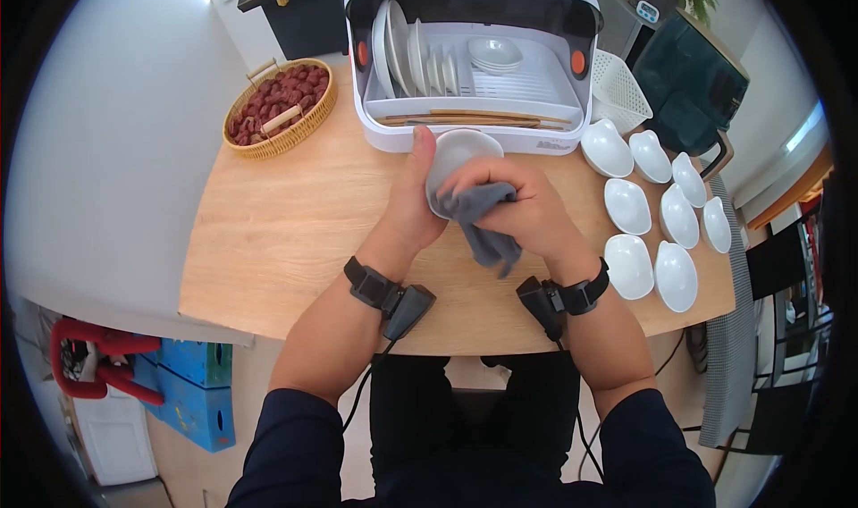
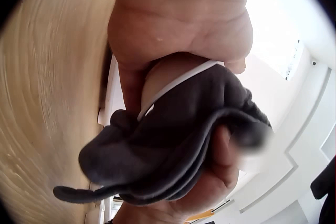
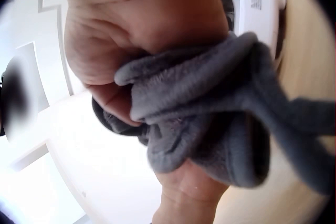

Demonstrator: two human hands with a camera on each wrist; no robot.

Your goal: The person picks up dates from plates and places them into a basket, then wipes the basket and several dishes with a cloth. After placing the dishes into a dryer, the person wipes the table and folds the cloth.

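A white bowl (image 1: pixel 461 145) is gripped by the left hand (image 1: pixel 413 202), its thumb up along the near-left side of the bowl. Bunched in the right hand (image 1: pixel 527 211) is a grey cloth (image 1: pixel 483 218), pressed against the bowl and hanging below the fingers. In the left wrist view the cloth (image 2: pixel 173 124) covers much of the bowl, whose white rim (image 2: pixel 178 80) shows beneath the left hand (image 2: pixel 181 29). The right wrist view shows the cloth (image 3: pixel 194 98) folded under the right hand (image 3: pixel 147 19); the bowl is hidden there.
Behind the hands stands an open white dish cabinet (image 1: pixel 474 140) with plates (image 1: pixel 417 57) and stacked small bowls (image 1: pixel 494 54). Several white bowls (image 1: pixel 628 206) lie on the right of the wooden table (image 1: pixel 268 240). A basket of dark red fruit (image 1: pixel 281 106) sits back left, a white perforated basket (image 1: pixel 618 92) back right.
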